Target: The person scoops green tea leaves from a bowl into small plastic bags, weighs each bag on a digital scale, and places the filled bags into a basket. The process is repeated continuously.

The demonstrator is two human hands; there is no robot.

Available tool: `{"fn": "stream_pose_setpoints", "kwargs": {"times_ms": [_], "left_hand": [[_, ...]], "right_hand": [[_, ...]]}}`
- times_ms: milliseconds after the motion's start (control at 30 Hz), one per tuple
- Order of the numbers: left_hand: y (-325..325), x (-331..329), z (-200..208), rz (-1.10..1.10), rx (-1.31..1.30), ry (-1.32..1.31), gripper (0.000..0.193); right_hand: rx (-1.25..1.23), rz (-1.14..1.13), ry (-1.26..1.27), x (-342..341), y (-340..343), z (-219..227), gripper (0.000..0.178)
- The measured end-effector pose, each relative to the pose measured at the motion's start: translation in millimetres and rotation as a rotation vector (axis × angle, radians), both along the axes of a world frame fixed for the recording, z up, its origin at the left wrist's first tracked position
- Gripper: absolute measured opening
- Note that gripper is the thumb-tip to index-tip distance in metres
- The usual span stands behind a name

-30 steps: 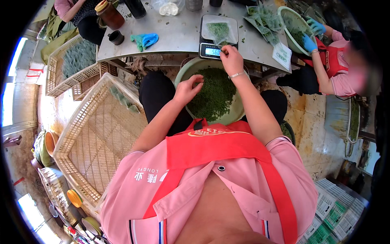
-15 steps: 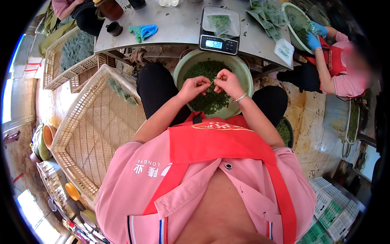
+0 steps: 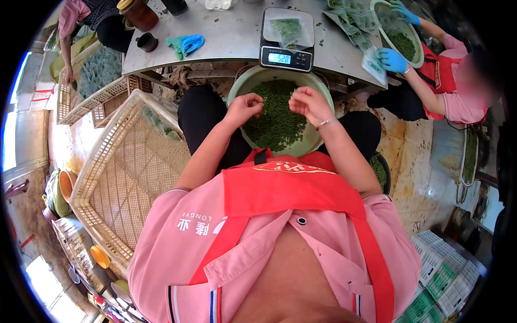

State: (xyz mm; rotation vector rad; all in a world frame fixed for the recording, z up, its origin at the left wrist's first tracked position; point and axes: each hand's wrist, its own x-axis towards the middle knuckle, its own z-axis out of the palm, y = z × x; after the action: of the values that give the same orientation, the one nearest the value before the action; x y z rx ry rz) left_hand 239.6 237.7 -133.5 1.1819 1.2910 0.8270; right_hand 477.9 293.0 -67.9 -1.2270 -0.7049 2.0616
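left hand (image 3: 243, 106): pinched shut over green leaves (image 3: 277, 121)
right hand (image 3: 308, 104): curled, grip unclear
basin (image 3: 237, 91): on lap

I count two bare hands of my own, left hand (image 3: 243, 106) and right hand (image 3: 308, 103), over one green basin of leaves (image 3: 277, 116). One digital scale (image 3: 287, 37) carries one clear bag (image 3: 287, 27). One co-worker shows two blue gloves (image 3: 392, 59). One second basin (image 3: 399, 40), one dark cup (image 3: 146, 41), two pale lattice trays (image 3: 126, 177) appear.
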Motion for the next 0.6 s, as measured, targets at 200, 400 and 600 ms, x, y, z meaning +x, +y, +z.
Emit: {"fn": "stream_pose_setpoints", "kwargs": {"times_ms": [200, 400, 600], "left_hand": [[0.6, 8.0, -14.9, 0.023, 0.207, 0.167, 0.025], [-12.7, 13.4, 18.6, -0.142, 0.155, 0.337, 0.025], [-10.4, 23.3, 32.2, -0.073, 0.06, 0.154, 0.02]], "right_hand": [[0.182, -0.198, 0.378, -25.5, 50.8, 15.1, 0.018], [0.506, 0.282, -0.369, -33.0, -10.5, -14.8, 0.024], [0.657, 0.391, -0.522, -28.6, -20.0, -21.6, 0.015]]}}
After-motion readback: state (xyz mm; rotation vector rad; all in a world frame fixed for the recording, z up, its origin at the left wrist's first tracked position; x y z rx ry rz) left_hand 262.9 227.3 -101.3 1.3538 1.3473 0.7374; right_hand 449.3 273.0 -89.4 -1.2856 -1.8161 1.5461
